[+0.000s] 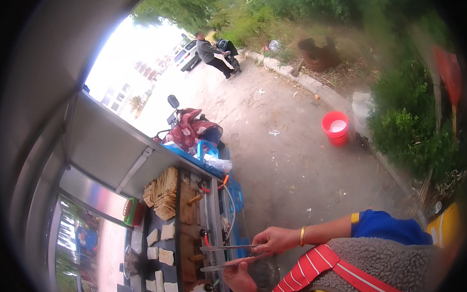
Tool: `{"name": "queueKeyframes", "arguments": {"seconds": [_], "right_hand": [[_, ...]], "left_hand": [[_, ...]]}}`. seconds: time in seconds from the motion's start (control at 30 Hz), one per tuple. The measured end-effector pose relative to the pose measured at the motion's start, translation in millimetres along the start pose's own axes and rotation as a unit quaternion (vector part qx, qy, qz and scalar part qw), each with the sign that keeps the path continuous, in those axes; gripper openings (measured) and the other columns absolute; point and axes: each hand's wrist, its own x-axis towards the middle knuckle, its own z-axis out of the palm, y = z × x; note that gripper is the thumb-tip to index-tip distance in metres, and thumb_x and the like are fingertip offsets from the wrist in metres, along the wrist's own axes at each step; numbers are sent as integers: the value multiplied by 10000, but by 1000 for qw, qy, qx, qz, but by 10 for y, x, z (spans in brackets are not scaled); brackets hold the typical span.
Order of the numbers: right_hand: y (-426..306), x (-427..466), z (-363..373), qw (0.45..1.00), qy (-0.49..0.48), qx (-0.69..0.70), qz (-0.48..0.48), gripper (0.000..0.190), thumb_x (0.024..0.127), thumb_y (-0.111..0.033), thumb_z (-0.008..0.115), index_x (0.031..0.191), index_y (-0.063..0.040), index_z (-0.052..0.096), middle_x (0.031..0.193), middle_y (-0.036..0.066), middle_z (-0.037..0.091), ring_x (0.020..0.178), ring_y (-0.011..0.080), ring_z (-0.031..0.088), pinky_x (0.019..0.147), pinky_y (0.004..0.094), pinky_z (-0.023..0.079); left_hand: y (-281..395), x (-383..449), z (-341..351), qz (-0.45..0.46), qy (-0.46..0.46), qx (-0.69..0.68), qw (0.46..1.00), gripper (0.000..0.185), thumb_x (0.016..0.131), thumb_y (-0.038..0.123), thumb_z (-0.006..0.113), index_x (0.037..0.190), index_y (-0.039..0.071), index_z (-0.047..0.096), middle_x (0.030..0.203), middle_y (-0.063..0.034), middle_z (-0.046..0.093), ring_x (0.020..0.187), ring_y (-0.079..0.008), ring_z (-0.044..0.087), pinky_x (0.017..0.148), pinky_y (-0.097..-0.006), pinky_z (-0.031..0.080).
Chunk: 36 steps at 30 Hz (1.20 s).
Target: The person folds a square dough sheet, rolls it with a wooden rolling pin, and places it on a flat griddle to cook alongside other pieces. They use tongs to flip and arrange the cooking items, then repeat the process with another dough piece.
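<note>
My right hand (275, 238), with a gold bracelet on its wrist, holds the rear end of a pair of metal tongs (229, 247). The tongs' two long arms are spread apart, with nothing between their tips. Just below it, my left hand (240, 279) has its fingers at the lower arm of the tongs and seems to grip it. Beyond the tips lies a black griddle (151, 218) with several pale flat dough pieces (166, 257). Browned flatbreads (163, 193) are stacked at the griddle's far end.
Wooden boards with handles (188, 209) line the griddle's near side, beside red and grey hoses (232, 211). A green-and-red basket (133, 212) stands behind. A covered scooter (192, 128) adjoins the stall. On the pavement are a red bucket (335, 129) and, farther off, a person (209, 52) with a two-wheeler.
</note>
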Motion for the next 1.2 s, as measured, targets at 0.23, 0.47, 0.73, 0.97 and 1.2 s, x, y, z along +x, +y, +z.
{"name": "queueKeyframes", "arguments": {"seconds": [0.23,0.47,0.73,0.97,1.2], "right_hand": [[20,-46,-48,1000,-1,10,-9,305,974,-315,616,1124,-54,669,693,34,635,566,121,606,468,286,487],[82,-63,-58,999,-7,22,-22,274,983,-295,608,1095,-50,659,662,26,617,500,120,569,439,283,452],[79,-76,-44,999,-8,25,-23,277,988,-304,610,1095,-52,653,654,28,610,480,121,555,426,280,435],[66,-69,-23,999,-13,31,-17,274,993,-302,610,1087,-49,651,656,34,608,477,122,552,424,285,439],[66,-61,12,999,-11,42,-15,256,990,-288,617,1065,-48,664,667,31,612,505,122,571,433,292,452]], "left_hand": [[-8,-1,102,7,6,-20,1000,101,907,17,691,952,-1,603,857,-111,685,783,-201,689,782,-370,595],[126,-18,252,2,11,-36,999,140,837,-47,723,911,-1,614,824,-105,682,750,-219,691,758,-352,587],[105,-9,224,11,2,-35,999,146,838,-14,750,906,4,621,821,-95,680,736,-205,687,743,-339,587],[101,-10,199,20,3,-29,999,165,837,12,768,910,5,620,828,-92,676,743,-196,682,749,-329,579],[72,-21,130,26,6,3,1000,139,848,-24,731,909,8,610,840,-81,653,780,-184,664,760,-333,576]]}}
